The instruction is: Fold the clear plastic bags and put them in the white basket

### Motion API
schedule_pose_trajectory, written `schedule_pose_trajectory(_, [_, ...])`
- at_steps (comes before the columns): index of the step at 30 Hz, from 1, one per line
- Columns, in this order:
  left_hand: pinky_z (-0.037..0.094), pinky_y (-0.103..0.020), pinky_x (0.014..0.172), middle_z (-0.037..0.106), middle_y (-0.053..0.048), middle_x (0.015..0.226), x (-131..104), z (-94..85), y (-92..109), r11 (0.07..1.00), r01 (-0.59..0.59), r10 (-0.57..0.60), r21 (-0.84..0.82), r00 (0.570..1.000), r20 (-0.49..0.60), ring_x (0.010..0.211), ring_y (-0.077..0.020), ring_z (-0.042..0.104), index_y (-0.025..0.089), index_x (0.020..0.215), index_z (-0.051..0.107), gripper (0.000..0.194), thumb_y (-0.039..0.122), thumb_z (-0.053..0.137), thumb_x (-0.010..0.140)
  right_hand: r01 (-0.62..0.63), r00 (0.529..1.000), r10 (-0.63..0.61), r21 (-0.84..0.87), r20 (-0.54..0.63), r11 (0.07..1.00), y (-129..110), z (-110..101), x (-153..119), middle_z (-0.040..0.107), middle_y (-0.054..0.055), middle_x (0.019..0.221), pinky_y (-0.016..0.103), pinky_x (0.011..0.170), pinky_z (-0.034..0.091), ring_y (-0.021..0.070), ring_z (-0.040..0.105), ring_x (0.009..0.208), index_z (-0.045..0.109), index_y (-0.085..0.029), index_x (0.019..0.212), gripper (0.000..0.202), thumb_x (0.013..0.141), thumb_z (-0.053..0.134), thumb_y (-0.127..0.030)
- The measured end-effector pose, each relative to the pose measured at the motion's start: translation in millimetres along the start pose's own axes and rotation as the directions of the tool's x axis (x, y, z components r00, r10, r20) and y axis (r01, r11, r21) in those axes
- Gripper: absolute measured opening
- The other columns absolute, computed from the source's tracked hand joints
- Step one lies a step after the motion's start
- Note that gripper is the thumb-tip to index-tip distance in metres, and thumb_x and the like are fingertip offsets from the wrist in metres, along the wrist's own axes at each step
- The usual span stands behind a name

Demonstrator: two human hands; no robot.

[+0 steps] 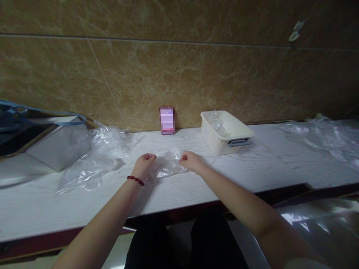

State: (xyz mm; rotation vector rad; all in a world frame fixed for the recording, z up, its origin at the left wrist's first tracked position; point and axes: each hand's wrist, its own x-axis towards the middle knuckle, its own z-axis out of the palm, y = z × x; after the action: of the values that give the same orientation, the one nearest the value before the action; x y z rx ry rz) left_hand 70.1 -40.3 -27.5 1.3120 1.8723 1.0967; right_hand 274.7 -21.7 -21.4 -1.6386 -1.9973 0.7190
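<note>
A clear plastic bag (168, 164) is stretched between my two hands, just above the white wood-grain table (179, 190). My left hand (144, 164), with a dark red bead bracelet (135, 180) on the wrist, pinches the bag's left side. On the other side, my right hand (191, 161) has its fingers closed on the right edge. Whether anything lies inside the bag is too unclear to tell.
A cream bin (214, 140) holding clear plastic stands right of my hands. A phone (167, 120) leans against the marbled wall. Crumpled clear plastic (109, 144) lies left, beside a white box (56, 145); more plastic sheeting (325, 136) lies far right.
</note>
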Motion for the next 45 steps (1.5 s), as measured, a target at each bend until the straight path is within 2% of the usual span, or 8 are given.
schedule_pose_trajectory(10, [0.033, -0.022, 0.049, 0.054, 0.000, 0.052, 7, 13.6, 13, 0.997, 0.004, -0.001, 0.080, 0.999, -0.040, 0.051, -0.0130, 0.048, 0.014, 0.071, 0.059, 0.027, 0.038, 0.048, 0.062, -0.010, 0.997, 0.008, -0.026, -0.079, 1.000, -5, 3, 20, 0.057, -0.001, 0.071, 0.020, 0.056, 0.034, 0.0101, 0.051, 0.064, 0.049, -0.019, 0.078, 0.017, 0.065, 0.057, -0.025])
schedule_pose_trajectory(19, [0.038, -0.026, 0.056, 0.060, -0.006, 0.065, 12, 6.8, 14, 0.971, -0.101, 0.106, 0.217, 0.994, -0.009, 0.061, -0.0173, 0.055, 0.014, 0.076, 0.062, 0.032, 0.041, 0.048, 0.067, 0.017, 0.997, -0.020, -0.042, -0.069, 0.999, 0, 11, 35, 0.058, -0.003, 0.068, 0.019, 0.052, 0.033, 0.0077, 0.052, 0.054, 0.043, -0.021, 0.085, 0.017, 0.071, 0.051, -0.016])
schedule_pose_trajectory(21, [0.041, -0.027, 0.059, 0.061, -0.009, 0.077, 10, 1.7, 13, 0.976, -0.128, 0.136, 0.177, 0.990, -0.038, 0.070, -0.0185, 0.056, 0.013, 0.086, 0.059, 0.037, 0.043, 0.048, 0.067, 0.029, 0.997, -0.031, -0.034, -0.065, 0.999, -1, 12, 37, 0.058, -0.004, 0.067, 0.018, 0.050, 0.033, 0.0071, 0.052, 0.051, 0.043, -0.021, 0.085, 0.016, 0.072, 0.052, -0.016])
schedule_pose_trajectory(24, [0.045, -0.027, 0.061, 0.053, -0.014, 0.102, -5, -9.4, 13, 0.993, -0.110, 0.113, 0.030, 0.988, -0.107, 0.082, -0.0187, 0.057, 0.013, 0.108, 0.045, 0.056, 0.046, 0.053, 0.064, 0.030, 0.998, -0.030, 0.001, -0.048, 1.000, 1, 14, 38, 0.058, -0.004, 0.066, 0.018, 0.046, 0.032, 0.0064, 0.051, 0.047, 0.042, -0.021, 0.086, 0.016, 0.073, 0.052, -0.018])
schedule_pose_trajectory(27, [0.048, -0.028, 0.060, 0.046, -0.014, 0.109, -31, -20.5, 14, 0.995, -0.053, 0.050, -0.079, 0.998, -0.044, 0.082, -0.0178, 0.058, 0.017, 0.116, 0.033, 0.067, 0.044, 0.058, 0.061, 0.032, 0.998, -0.030, 0.033, -0.057, 0.999, 3, 15, 38, 0.058, -0.005, 0.066, 0.018, 0.044, 0.031, 0.0059, 0.050, 0.045, 0.042, -0.022, 0.086, 0.016, 0.074, 0.052, -0.021])
schedule_pose_trajectory(32, [0.050, -0.029, 0.061, 0.044, -0.010, 0.106, -58, -22.1, 10, 0.983, -0.014, 0.027, -0.180, 0.997, 0.071, 0.083, -0.0184, 0.059, 0.021, 0.112, 0.031, 0.065, 0.038, 0.063, 0.059, 0.052, 0.995, -0.047, 0.063, -0.083, 0.997, 8, 19, 39, 0.057, -0.006, 0.068, 0.017, 0.043, 0.031, 0.0043, 0.048, 0.042, 0.041, -0.022, 0.084, 0.015, 0.074, 0.053, -0.023])
schedule_pose_trajectory(41, [0.052, -0.034, 0.061, 0.044, -0.001, 0.093, -53, -7.6, 2, 0.917, -0.104, 0.117, -0.386, 0.993, 0.011, 0.075, -0.0136, 0.057, 0.021, 0.101, 0.039, 0.049, 0.032, 0.063, 0.060, 0.050, 0.995, -0.049, 0.004, -0.089, 0.999, 4, 19, 36, 0.058, -0.004, 0.074, 0.017, 0.043, 0.028, 0.0040, 0.046, 0.042, 0.042, -0.022, 0.084, 0.010, 0.077, 0.050, -0.023])
schedule_pose_trajectory(45, [0.052, -0.035, 0.067, 0.042, -0.001, 0.095, -55, -7.7, 6, 0.874, -0.164, 0.176, -0.457, 0.984, -0.018, 0.081, -0.0144, 0.057, 0.021, 0.099, 0.039, 0.046, 0.029, 0.063, 0.061, 0.070, 0.993, -0.071, -0.014, -0.098, 0.997, 5, 19, 35, 0.058, -0.004, 0.072, 0.018, 0.044, 0.029, 0.0051, 0.047, 0.043, 0.043, -0.022, 0.086, 0.010, 0.078, 0.048, -0.024])
